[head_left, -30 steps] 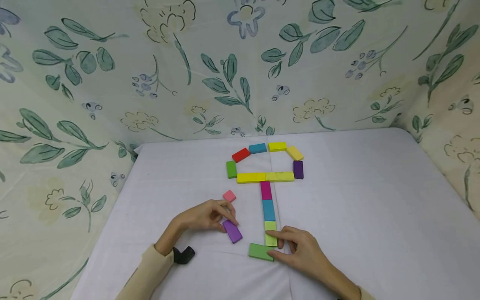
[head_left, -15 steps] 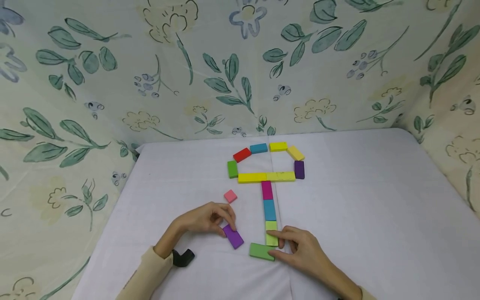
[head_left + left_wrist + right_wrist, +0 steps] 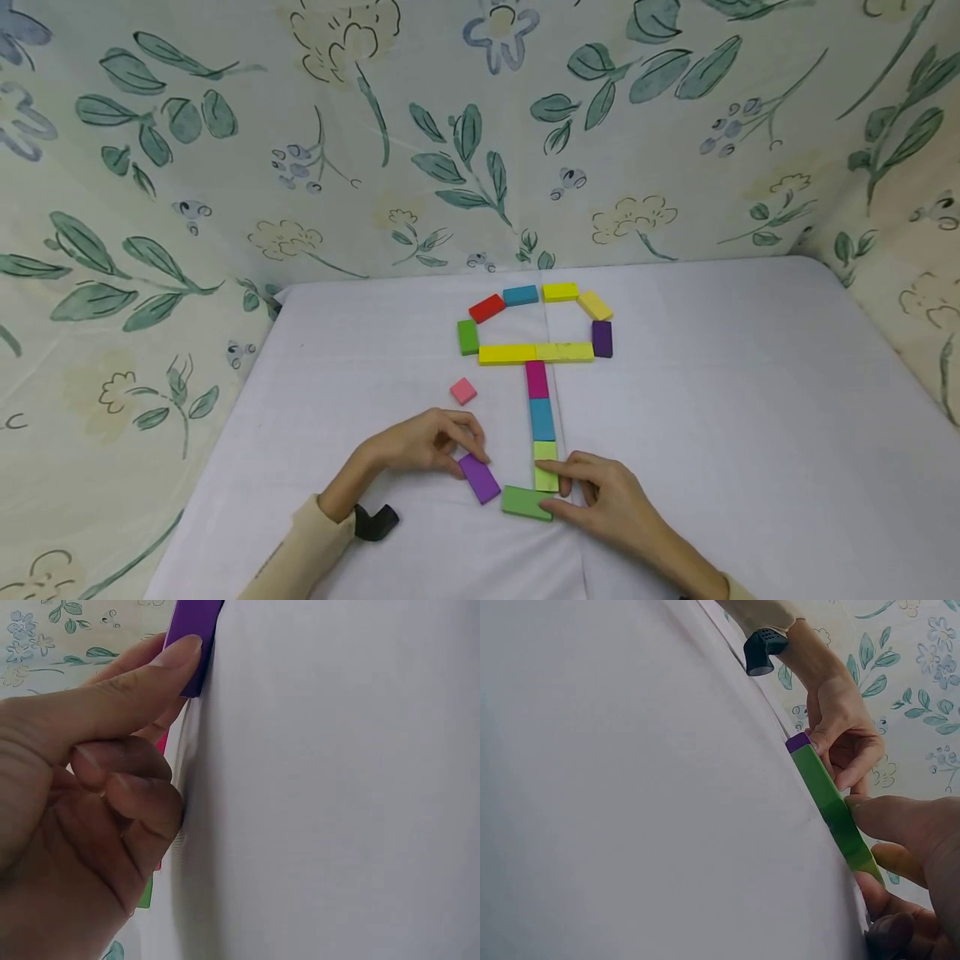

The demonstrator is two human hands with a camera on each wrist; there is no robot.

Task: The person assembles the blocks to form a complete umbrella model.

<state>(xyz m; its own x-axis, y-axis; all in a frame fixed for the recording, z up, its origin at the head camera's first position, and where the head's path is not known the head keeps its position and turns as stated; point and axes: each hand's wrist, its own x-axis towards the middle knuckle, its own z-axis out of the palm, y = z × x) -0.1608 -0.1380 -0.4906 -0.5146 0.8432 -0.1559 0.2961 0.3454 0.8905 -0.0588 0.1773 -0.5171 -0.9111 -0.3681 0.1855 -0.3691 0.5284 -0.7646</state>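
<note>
My left hand (image 3: 427, 442) pinches a purple block (image 3: 480, 481) between thumb and fingers, the block slanting close over the cloth. Just right of it lies a green block (image 3: 522, 502), set crosswise at the foot of a column of blocks. My right hand (image 3: 611, 500) holds that green block's right end with the thumb, while the index fingertip rests on the lime block (image 3: 547, 480) above it. In the right wrist view the purple block (image 3: 798, 742) overlaps the far end of the green block (image 3: 823, 787). The thumb presses on the purple block (image 3: 191, 667) in the left wrist view.
Up the column run a blue block (image 3: 542, 419) and a magenta block (image 3: 537, 379), below a yellow bar (image 3: 507, 355). Several coloured blocks arch over this bar. A small pink block (image 3: 463, 391) lies left of the column. Floral cloth (image 3: 337, 167) hangs behind the table.
My left hand has carried the purple block right and slightly nearer, towards the green block. The right hand keeps its place on the blocks.
</note>
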